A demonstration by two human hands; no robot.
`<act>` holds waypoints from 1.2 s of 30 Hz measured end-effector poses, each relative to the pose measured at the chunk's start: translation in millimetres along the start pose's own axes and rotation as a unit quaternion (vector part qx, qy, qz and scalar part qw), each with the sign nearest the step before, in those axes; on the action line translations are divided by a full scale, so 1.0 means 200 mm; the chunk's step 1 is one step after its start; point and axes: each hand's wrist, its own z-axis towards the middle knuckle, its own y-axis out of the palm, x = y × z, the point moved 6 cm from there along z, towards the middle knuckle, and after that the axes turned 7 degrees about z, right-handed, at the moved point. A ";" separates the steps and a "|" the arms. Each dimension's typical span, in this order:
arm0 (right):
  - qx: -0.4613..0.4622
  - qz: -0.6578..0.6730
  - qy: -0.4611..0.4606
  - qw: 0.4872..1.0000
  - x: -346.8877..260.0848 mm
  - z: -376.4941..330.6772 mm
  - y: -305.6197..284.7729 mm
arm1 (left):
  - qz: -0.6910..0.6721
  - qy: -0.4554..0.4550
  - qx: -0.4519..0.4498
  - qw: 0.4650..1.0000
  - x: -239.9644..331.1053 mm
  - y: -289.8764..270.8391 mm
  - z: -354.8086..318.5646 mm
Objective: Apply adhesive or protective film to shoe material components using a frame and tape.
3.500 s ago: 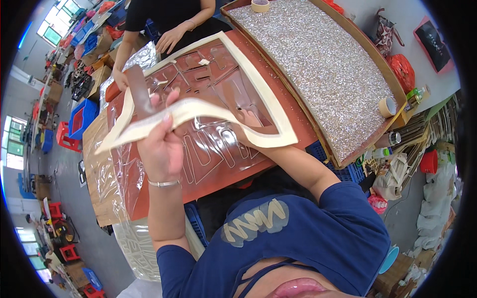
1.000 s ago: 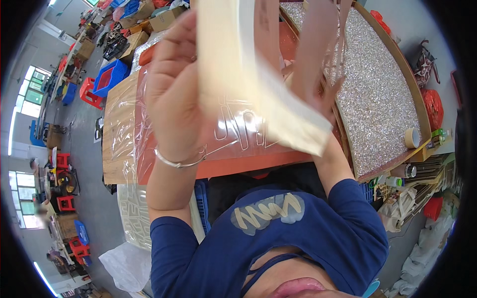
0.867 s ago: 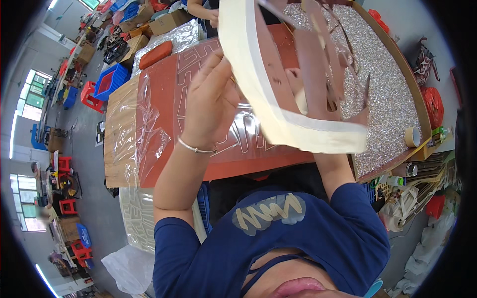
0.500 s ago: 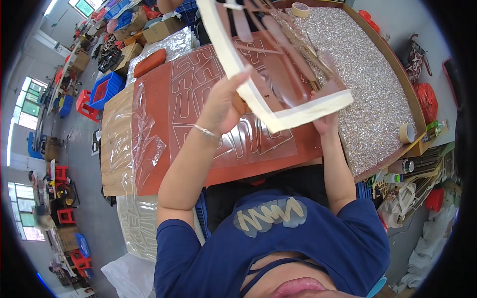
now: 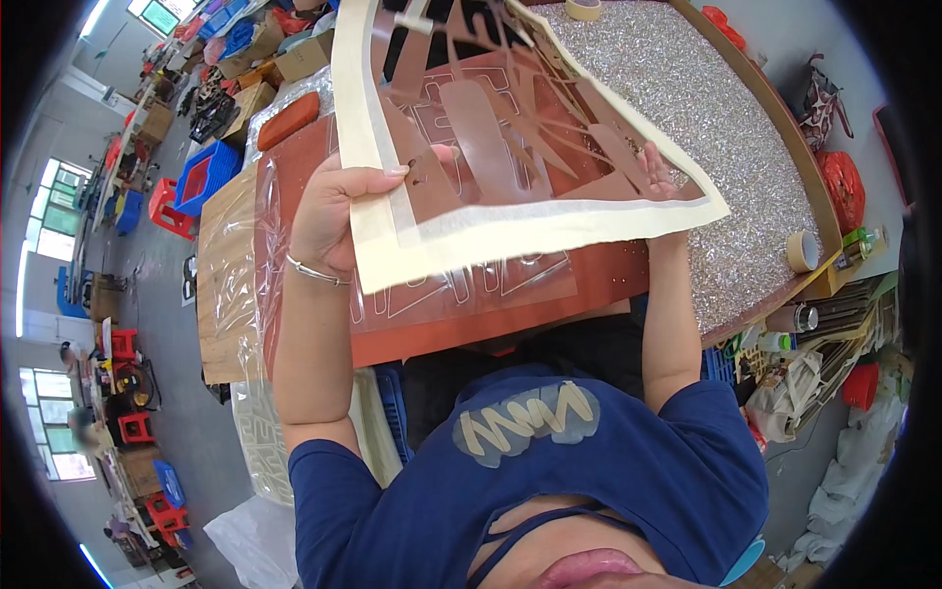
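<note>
A brown cut-out stencil sheet (image 5: 476,133) with a wide cream border is held up, tilted, above the table. My left hand (image 5: 329,211) pinches its left border near the lower corner, thumb on top and the other fingers partly hidden behind. My right hand (image 5: 659,187) is beneath the lower right corner; its stretched fingers show through an opening, and the border covers part of the palm. Under the stencil, a clear plastic sheet (image 5: 535,280) with pale outlined shapes lies on a reddish-brown board (image 5: 432,339).
To the right stands a shallow tray (image 5: 819,211) full of silvery glitter bits, with tape rolls (image 5: 803,251) on it. A brown oblong pad (image 5: 288,121) lies at the board's far left. Blue baskets (image 5: 208,179) and a red stool (image 5: 172,208) stand further left.
The stencil has swung round and spread flatter toward me, its lower left corner moving left. My left hand has moved left with it; my right fingers now show through an opening.
</note>
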 end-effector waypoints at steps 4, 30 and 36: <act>0.188 -0.180 -0.041 0.965 0.00 -0.02 0.23 | 0.103 0.043 0.015 0.994 0.12 0.06 -0.13; 0.157 -0.302 0.394 0.854 0.60 -0.51 0.42 | 0.162 -0.122 0.453 0.868 -0.65 -1.47 -0.98; 0.153 -0.338 0.375 0.850 0.53 -0.45 0.42 | 0.210 -0.133 0.477 0.843 -0.75 -1.42 -0.93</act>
